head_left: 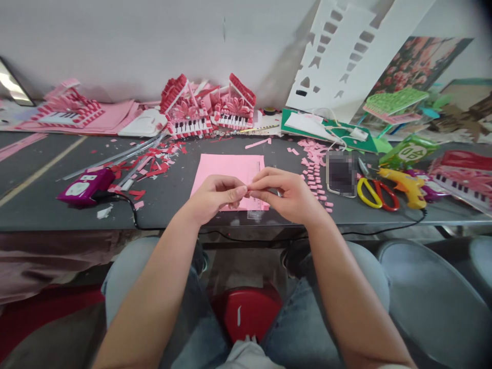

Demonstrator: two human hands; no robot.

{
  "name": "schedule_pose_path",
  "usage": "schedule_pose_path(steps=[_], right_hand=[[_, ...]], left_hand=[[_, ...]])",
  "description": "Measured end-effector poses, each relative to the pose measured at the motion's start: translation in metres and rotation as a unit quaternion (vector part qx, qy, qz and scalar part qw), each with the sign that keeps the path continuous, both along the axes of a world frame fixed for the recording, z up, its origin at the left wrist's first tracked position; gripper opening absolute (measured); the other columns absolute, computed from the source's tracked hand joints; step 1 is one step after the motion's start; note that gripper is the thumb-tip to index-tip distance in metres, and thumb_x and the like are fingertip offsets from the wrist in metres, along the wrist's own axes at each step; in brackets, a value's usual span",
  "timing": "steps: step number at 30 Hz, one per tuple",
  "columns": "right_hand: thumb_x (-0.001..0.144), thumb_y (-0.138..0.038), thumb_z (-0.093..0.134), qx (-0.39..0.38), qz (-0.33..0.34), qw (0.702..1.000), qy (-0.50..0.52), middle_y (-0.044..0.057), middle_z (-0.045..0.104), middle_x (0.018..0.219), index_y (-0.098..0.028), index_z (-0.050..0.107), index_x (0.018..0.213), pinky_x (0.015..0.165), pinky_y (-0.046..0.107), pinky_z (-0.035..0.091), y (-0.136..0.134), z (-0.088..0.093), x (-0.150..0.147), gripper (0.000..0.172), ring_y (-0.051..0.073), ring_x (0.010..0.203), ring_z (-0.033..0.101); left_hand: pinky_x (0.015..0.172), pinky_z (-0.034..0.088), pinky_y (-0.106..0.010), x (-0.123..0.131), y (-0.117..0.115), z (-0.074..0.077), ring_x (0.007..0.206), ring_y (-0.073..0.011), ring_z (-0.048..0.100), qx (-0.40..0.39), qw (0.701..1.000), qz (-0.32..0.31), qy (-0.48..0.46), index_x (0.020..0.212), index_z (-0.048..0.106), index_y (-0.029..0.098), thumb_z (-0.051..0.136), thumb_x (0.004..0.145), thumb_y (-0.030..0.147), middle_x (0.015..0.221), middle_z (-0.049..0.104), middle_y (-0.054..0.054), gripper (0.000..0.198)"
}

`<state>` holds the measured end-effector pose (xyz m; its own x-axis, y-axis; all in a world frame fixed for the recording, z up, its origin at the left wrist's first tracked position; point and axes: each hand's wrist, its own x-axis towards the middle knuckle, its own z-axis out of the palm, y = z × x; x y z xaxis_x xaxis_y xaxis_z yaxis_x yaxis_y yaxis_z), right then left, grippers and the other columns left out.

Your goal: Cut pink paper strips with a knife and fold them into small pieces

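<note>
Over a pink sheet (226, 169) near the table's front edge, my left hand (223, 193) and my right hand (279, 192) meet fingertip to fingertip. Both are pinched closed around something small, mostly hidden by the fingers; a bit of pink shows between them. A clear ruler-like strip (255, 214) lies partly under the hands at the sheet's right side. Right of the sheet, small pink paper rolls (319, 187) lie in rows, with loose pink pieces (313, 151) behind them.
Scissors (378, 195), a yellow glue gun (407, 187) and a phone (341, 174) lie to the right. A purple box (86, 187) and red scraps (154, 161) are at left. Paper piano models (188, 115) stand behind. A black cable (219, 234) crosses the front edge.
</note>
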<state>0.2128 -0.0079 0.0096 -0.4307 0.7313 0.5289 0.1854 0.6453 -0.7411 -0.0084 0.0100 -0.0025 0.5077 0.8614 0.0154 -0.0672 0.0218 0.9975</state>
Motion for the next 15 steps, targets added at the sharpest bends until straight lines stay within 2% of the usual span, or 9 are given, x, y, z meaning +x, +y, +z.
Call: schedule_pose_path(steps=[6, 11, 15], right_hand=[[0.101, -0.028, 0.067, -0.007, 0.009, 1.0, 0.001, 0.004, 0.075, 0.097, -0.022, 0.078, 0.097, 0.079, 0.031, 0.055, 0.0, 0.0, 0.001, 0.013, 0.016, 0.089, 0.068], [0.1, -0.023, 0.066, 0.033, -0.073, 0.997, 0.013, 0.002, 0.07, 0.086, -0.02, 0.072, 0.089, 0.071, 0.028, 0.05, -0.001, -0.004, -0.009, 0.013, 0.014, 0.078, 0.063], [0.098, -0.026, 0.065, 0.001, -0.139, 0.988, 0.069, 0.003, 0.07, 0.083, -0.019, 0.068, 0.086, 0.068, 0.028, 0.05, -0.002, -0.01, -0.021, 0.015, 0.014, 0.075, 0.063]], left_hand=[[0.05, 0.039, -0.022, 0.0, 0.001, -0.001, 0.05, -0.0094, 0.049, -0.016, 1.0, -0.003, -0.025, 0.077, 0.079, 0.015, 0.093, 0.074, 0.053, 0.055, 0.058, 0.0, 0.04], [0.055, 0.047, -0.024, 0.011, 0.0, -0.003, 0.055, -0.0109, 0.055, -0.011, 0.996, 0.051, -0.066, 0.078, 0.081, 0.014, 0.096, 0.07, 0.05, 0.06, 0.063, -0.002, 0.04], [0.057, 0.05, -0.024, 0.023, -0.001, -0.007, 0.057, -0.011, 0.058, -0.01, 0.987, 0.108, -0.117, 0.075, 0.079, 0.013, 0.099, 0.065, 0.049, 0.064, 0.066, -0.003, 0.042]])
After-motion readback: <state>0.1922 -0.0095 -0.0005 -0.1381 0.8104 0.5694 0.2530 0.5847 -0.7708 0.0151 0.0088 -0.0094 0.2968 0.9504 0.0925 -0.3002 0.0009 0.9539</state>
